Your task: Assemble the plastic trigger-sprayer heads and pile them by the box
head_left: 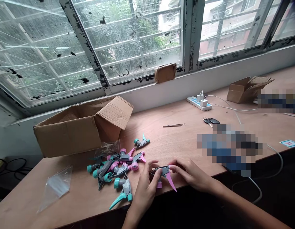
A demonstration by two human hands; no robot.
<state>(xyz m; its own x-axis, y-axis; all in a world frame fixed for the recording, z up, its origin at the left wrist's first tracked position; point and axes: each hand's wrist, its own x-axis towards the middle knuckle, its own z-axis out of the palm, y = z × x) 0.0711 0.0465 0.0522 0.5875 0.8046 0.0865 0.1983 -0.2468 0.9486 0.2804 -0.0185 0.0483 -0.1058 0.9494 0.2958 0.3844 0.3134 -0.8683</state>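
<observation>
A grey spray trigger head (164, 171) with a pink trigger and pink collar is between my hands, just over the table's front edge. My left hand (146, 184) is closed around its grey body, thumb on the near side. At the other end, the fingertips of my right hand (190, 173) pinch its pink nozzle end. To the left lies a pile of grey spray trigger heads (104, 169), some with teal parts and some with pink. A teal-and-grey spray trigger head (124, 190) rests nearest my left wrist, and another teal one (142, 143) lies behind the pile.
An open cardboard box (68, 136) stands behind the pile. A clear plastic bag (57, 186) lies at left. Tweezers (174, 125), keys (211, 121) and a power strip (199, 103) are farther back. A smaller carton (240, 90) sits at right. Blurred patches hide items there.
</observation>
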